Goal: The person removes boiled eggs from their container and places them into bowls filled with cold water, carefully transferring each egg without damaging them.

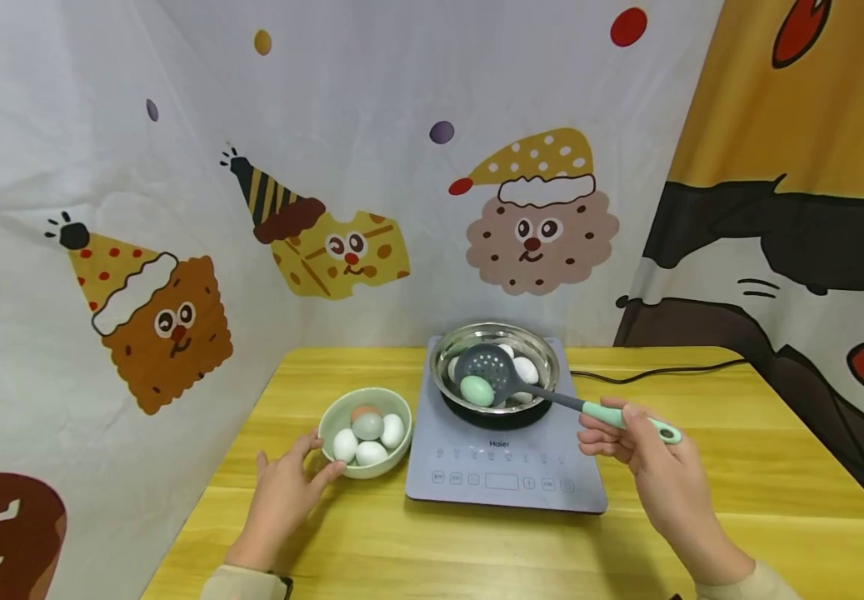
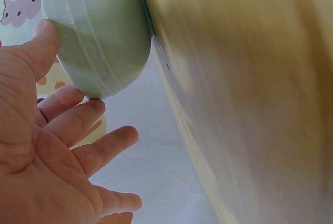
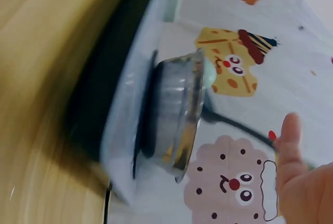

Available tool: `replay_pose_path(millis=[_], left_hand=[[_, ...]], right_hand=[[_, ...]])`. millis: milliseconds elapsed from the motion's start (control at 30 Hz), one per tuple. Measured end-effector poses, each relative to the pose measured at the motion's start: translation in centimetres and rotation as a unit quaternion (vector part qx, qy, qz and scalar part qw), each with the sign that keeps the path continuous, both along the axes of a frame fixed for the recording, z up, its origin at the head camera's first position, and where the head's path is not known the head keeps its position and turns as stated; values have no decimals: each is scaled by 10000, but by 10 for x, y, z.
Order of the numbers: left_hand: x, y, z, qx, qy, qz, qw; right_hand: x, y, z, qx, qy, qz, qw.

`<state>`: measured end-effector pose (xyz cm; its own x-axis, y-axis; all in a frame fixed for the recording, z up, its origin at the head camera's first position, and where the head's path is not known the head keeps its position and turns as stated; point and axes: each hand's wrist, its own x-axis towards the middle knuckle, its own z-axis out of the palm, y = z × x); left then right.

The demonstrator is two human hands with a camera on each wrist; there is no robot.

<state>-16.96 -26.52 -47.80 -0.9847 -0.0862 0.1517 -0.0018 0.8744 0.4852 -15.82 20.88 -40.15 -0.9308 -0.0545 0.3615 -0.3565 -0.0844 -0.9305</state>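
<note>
My right hand (image 1: 652,467) grips the mint-green handle of a dark grey skimmer (image 1: 490,372), whose perforated head is over a steel pan (image 1: 551,367). A light green egg (image 1: 476,391) sits at the lower left of the head; in the right wrist view the green egg (image 3: 209,73) shows above the pan's rim. White eggs (image 1: 526,370) lie in the pan. To the left, my left hand (image 1: 282,492) touches a pale green bowl (image 1: 387,473) with its fingertips (image 2: 96,105), fingers spread. That bowl holds several eggs (image 1: 370,453), mostly white, one brownish and one grey-green.
Beneath the pan is a flat grey induction cooker (image 1: 506,479) with its control panel facing me. A black cable (image 1: 649,375) runs from it to the right across the wooden table (image 1: 372,550). A cartoon-printed cloth (image 1: 372,108) hangs close behind the table and along its left side.
</note>
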Motion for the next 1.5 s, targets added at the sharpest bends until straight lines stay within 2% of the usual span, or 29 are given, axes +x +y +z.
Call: replay_pose_path(millis=[100,233,400,600,700,767,833,900,933,967,1033,1100,1167,1200,1300,1400,1500], left_hand=[[0,0,-1,-15,-16,0,10000],[-1,0,0,-22,11,-21,10000],[-2,0,0,-32,14,-27,10000],[-2,2,-1,-45,21,-17,10000],[-2,4,0,-53,24,-8,10000],[-2,6,1,-59,9,-3,10000],[-3,7,2,-57,14,9,10000],[-3,7,3,-51,16,23,10000],[-3,7,3,-51,17,22,10000],[-3,7,3,-44,28,20,10000],[-4,5,3,-39,39,20,10000],[-4,4,3,-30,52,4,10000],[-3,2,2,-20,62,-4,10000],[-3,2,2,-20,63,-10,10000],[-2,1,1,-14,59,-18,10000],[-1,0,0,-35,52,-12,10000],[-1,0,-1,-58,75,-4,10000]], right_hand=[[-8,-1,8,-874,-629,34,9942],[-13,-13,19,-1227,-814,151,9890],[-13,-46,25,-1069,-951,282,9893],[-9,-87,10,-630,-1213,636,9886],[-5,-100,-3,-352,-879,868,9917],[-1,-105,-12,-60,-269,1035,9942],[2,-107,-21,288,627,1199,9904],[6,-108,-30,718,1568,1326,9760],[7,-108,-33,984,2066,1346,9641],[7,-108,-36,1291,2590,1338,9478],[7,-107,-40,1924,3601,1240,9044],[6,-107,-40,2387,4518,1131,8521],[6,-107,-40,2727,5208,1024,8024],[7,-107,-39,2821,5380,1048,7874],[10,-107,-37,3023,5593,1116,7638],[13,-105,-34,3167,5620,1023,7572],[11,-96,-25,3090,5732,630,7563]])
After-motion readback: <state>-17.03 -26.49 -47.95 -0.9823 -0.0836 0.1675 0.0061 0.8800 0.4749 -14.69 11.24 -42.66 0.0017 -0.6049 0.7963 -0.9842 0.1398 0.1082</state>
